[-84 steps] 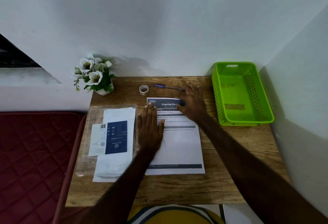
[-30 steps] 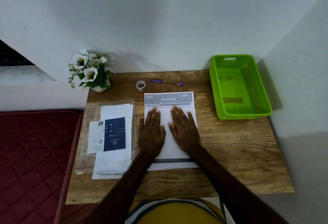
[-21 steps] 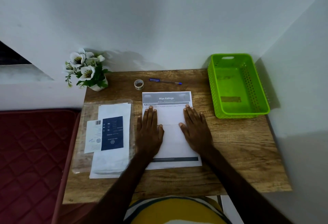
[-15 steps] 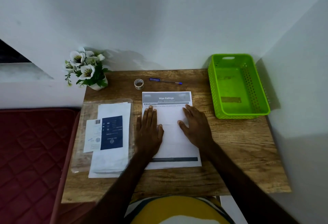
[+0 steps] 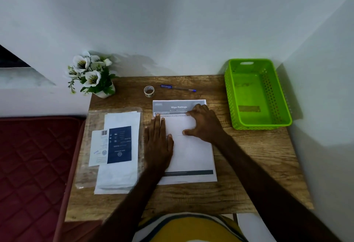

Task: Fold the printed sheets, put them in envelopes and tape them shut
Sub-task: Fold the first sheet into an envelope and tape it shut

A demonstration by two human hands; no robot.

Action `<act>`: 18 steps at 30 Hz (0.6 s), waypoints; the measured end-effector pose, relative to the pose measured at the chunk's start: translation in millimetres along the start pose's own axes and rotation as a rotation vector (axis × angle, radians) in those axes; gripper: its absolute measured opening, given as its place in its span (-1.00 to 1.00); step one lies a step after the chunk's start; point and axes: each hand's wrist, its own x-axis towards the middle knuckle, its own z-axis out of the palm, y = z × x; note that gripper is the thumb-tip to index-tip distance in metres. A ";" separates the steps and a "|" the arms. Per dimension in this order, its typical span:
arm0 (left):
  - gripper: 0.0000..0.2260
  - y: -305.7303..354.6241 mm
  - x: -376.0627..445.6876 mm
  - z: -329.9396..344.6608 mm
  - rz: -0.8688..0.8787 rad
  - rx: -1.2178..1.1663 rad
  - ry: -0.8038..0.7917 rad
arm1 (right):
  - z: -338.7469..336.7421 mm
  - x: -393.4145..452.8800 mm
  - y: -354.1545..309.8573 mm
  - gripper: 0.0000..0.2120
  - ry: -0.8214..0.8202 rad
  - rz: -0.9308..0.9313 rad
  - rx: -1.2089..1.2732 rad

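A printed sheet headed "Wipe Railings" (image 5: 178,106) lies in the middle of the wooden table (image 5: 249,165). On it rests a white folded sheet (image 5: 189,151), blank side up, which leaves only the header above and a dark footer bar below uncovered. My left hand (image 5: 159,142) lies flat, fingers together, on the folded sheet's left edge. My right hand (image 5: 205,125) is arched over its upper right corner, fingertips on the top edge and thumb spread on the paper. A pack of white envelopes (image 5: 118,146) in clear plastic lies to the left. A small tape roll (image 5: 149,91) stands behind the sheets.
A blue pen (image 5: 178,88) lies next to the tape roll. A green perforated basket (image 5: 256,125) stands at the back right by the wall. A pot of white flowers (image 5: 92,75) occupies the back left corner. A red quilted mattress (image 5: 34,165) borders the table's left side.
My right hand has moved from flat on the middle of the folded sheet to its upper right corner and arched up. My left hand has stayed flat on the left edge.
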 end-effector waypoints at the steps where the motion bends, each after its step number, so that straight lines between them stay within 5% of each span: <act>1: -0.44 -0.3 -0.4 0.4 0.002 0.004 0.012 | -0.8 2.1 -0.7 -0.21 -0.021 0.005 -0.002; 18: -0.47 -6.2 -2.0 -2.3 0.018 -0.090 0.128 | -15.3 14.2 -15.1 -0.34 -0.131 0.035 0.043</act>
